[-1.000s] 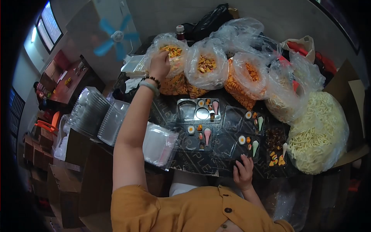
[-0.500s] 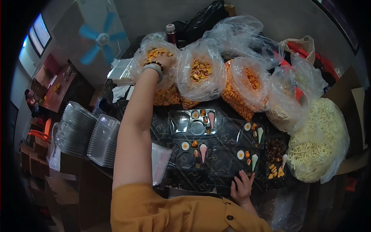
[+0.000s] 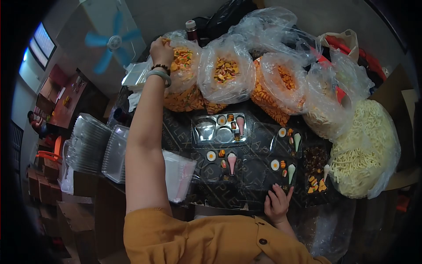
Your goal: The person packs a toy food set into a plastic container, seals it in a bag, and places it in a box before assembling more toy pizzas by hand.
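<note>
My left hand [image 3: 161,53], with a dark beaded bracelet and a pale bangle at the wrist, is closed at the left rim of an open plastic bag of orange pieces [image 3: 182,61]. A bit of orange shows at its fingertips. My right hand [image 3: 278,204] rests at the near table edge with fingers apart, just below a clear tray [image 3: 259,178]. That tray holds an egg-like disc [image 3: 275,165] and a green-and-white cone [image 3: 291,174]. Other trays hold similar pieces, among them a silver-looking one [image 3: 204,140] and one with a pink cone [image 3: 231,163].
Open bags of small pieces [image 3: 226,72] [image 3: 285,79] line the back, beside a bag of pale strands [image 3: 362,154]. Stacked clear trays [image 3: 88,143] and plastic sleeves [image 3: 178,176] lie left. A dark tray [image 3: 314,167] sits right; a bottle [image 3: 191,31] and fan [image 3: 114,42] stand behind.
My left hand has come up out of the bag of orange pieces and moved left to its rim. My right hand stays by the near edge, and the view has shifted slightly.
</note>
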Demonstrator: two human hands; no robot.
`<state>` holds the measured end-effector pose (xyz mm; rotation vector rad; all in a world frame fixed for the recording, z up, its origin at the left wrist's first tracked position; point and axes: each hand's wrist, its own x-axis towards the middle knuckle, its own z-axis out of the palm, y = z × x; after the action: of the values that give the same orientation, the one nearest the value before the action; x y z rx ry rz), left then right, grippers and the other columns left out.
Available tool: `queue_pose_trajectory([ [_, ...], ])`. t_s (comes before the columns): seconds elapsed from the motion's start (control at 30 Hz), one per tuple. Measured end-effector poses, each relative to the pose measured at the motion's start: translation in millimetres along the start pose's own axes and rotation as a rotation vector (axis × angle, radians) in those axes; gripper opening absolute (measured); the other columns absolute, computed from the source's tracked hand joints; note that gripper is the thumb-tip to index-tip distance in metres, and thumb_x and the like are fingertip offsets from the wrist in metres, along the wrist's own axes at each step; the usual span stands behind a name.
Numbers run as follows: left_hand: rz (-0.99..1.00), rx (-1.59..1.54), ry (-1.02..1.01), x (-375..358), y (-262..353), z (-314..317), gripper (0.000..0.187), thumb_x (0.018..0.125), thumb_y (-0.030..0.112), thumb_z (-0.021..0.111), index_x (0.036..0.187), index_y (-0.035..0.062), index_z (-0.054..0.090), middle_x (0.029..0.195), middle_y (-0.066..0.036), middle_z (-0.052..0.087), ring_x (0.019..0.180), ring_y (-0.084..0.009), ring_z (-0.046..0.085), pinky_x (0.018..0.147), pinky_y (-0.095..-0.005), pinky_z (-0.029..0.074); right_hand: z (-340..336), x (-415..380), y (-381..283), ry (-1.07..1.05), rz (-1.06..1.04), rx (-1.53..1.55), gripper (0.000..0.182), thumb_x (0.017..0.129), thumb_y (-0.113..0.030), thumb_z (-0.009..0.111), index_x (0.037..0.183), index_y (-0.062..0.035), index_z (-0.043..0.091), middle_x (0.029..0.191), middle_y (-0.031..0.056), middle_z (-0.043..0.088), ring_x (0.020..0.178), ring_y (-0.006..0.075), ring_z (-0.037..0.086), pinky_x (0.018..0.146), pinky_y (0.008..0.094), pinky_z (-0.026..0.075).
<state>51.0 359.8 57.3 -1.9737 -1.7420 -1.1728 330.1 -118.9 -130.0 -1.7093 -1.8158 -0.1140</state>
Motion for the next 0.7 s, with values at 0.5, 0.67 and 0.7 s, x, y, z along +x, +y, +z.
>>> queue_pose_trajectory([
  [0.5,-1.208,-2.319,-0.708,-249,145,-57,0.023,0.091,0.013,0.055,0.108,-0.0020,0.049,0.095,-0.012,0.056,0.074,-0.0122,0.056,0.044,-0.0126,0.041,-24,73,-41,0.208,0.119,0.612,0.037,0.076,0.002,0.064,0.112,-0.0007,0.055,0.114,0.0143,0.052,0.091,0.0203,0.058,0.078,0.0292,0.047],
  [0.67,-1.283,-2.079,-0.595,-344,182,-40,0.015,0.091,0.012,0.054,0.101,0.0000,0.053,0.086,-0.009,0.060,0.072,-0.0136,0.058,0.053,-0.0195,0.046,-2,100,-29,0.160,0.057,0.762,0.031,0.076,0.002,0.066,0.106,-0.0002,0.061,0.097,0.0104,0.058,0.081,0.0164,0.059,0.069,0.0248,0.049],
  [0.7,-1.302,-1.991,-0.489,-348,194,-50,0.014,0.091,0.013,0.054,0.099,0.0008,0.054,0.082,-0.008,0.060,0.070,-0.0134,0.057,0.057,-0.0224,0.047,-1,94,-26,0.156,0.065,0.759,0.031,0.076,0.002,0.066,0.106,-0.0002,0.061,0.097,0.0104,0.058,0.081,0.0164,0.059,0.069,0.0248,0.049],
])
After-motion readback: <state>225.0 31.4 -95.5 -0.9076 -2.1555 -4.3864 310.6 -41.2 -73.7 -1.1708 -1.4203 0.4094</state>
